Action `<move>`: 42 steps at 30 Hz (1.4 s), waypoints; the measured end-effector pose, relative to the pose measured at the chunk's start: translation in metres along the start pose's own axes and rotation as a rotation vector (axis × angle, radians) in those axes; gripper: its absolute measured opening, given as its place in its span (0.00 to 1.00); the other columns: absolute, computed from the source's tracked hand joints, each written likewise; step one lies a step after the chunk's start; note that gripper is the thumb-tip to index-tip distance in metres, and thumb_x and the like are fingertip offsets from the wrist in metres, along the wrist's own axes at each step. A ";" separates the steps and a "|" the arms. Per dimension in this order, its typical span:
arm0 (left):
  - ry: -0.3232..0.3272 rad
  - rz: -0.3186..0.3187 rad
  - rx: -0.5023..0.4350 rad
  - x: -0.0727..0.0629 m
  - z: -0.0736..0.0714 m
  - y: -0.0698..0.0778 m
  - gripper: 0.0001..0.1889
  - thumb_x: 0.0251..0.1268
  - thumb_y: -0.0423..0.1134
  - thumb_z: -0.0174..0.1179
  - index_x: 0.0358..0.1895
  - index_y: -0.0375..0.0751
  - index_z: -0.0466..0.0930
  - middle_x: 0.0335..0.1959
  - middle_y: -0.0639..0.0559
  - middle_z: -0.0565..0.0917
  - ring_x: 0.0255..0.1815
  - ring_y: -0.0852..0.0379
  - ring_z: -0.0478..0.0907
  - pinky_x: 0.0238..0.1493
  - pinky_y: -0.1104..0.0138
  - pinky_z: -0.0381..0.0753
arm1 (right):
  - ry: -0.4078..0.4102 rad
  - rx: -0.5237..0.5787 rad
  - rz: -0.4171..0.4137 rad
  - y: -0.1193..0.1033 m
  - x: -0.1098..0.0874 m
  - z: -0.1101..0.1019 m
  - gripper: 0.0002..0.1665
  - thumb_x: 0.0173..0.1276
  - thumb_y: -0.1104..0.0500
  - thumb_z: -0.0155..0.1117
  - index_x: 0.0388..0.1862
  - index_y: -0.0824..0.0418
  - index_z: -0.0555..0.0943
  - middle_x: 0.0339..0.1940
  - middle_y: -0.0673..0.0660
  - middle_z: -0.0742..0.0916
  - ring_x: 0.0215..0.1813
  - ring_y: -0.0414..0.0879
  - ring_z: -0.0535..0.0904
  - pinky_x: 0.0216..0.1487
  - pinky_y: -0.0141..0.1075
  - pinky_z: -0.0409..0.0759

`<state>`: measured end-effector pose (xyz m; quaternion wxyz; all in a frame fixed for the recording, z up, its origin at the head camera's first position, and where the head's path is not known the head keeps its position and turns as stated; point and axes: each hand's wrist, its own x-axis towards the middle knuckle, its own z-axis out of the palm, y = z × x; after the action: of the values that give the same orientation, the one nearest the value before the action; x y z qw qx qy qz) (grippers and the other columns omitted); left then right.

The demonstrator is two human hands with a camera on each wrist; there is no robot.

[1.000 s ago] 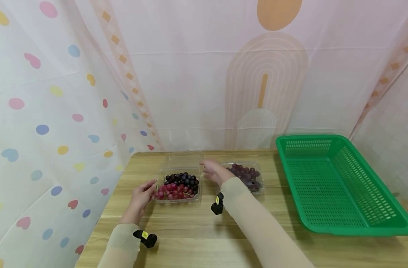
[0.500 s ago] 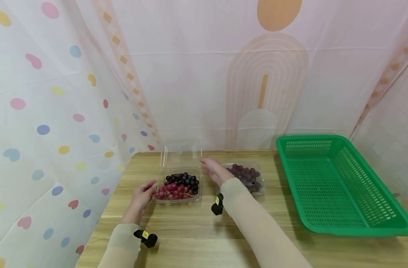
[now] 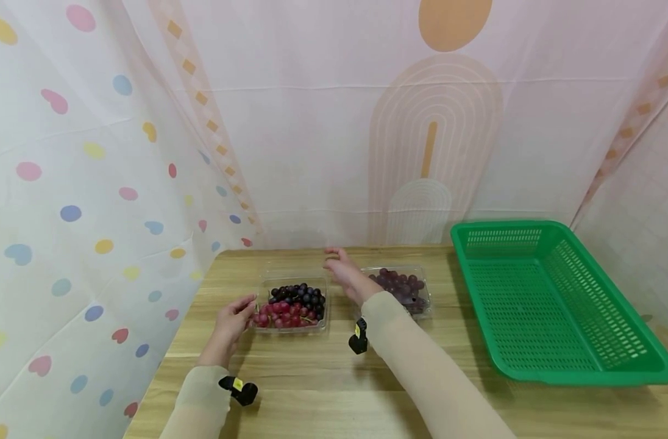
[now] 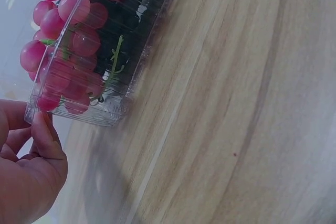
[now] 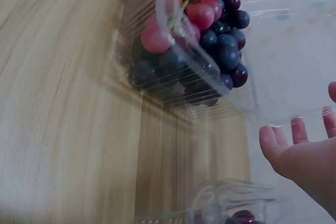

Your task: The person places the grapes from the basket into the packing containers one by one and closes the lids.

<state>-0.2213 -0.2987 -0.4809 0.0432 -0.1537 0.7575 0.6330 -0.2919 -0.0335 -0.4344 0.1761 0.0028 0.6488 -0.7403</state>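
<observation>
A clear plastic clamshell box (image 3: 291,329) of grapes sits on the table, its lid hinged up at the back. Red grapes (image 3: 286,314) fill its front, dark grapes (image 3: 306,297) its rear. My left hand (image 3: 234,320) pinches the box's near left corner between thumb and fingers, closely seen in the left wrist view. At the far right corner is my right hand (image 3: 347,274), fingers spread and loosely bent. Those fingers are by the edge of the transparent lid (image 5: 294,61) in the right wrist view; whether they touch it I cannot tell. In the head view the lid barely shows.
A second clear box (image 3: 422,311) of purple grapes stands right of the first, partly behind my right forearm. A big green plastic basket (image 3: 537,311) stands on the right of the wooden table (image 3: 323,390). Patterned cloth (image 3: 323,152) hangs behind and at the sides.
The lid rose from lying back to nearly upright at mid-time; its outline is now faint. My right hand has shifted slightly up and away, fingers spreading. My left hand keeps its pinch in place.
</observation>
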 end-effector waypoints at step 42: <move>-0.008 -0.042 -0.063 0.005 -0.001 -0.004 0.22 0.75 0.38 0.44 0.68 0.34 0.64 0.34 0.64 0.75 0.30 0.70 0.70 0.29 0.78 0.73 | -0.001 -0.551 -0.135 0.013 -0.066 0.013 0.29 0.64 0.57 0.64 0.61 0.63 0.67 0.63 0.64 0.66 0.62 0.60 0.67 0.61 0.52 0.69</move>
<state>-0.2247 -0.3009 -0.4857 0.0548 -0.1682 0.7337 0.6560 -0.2238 -0.0307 -0.4289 0.1209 -0.0887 0.8242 -0.5461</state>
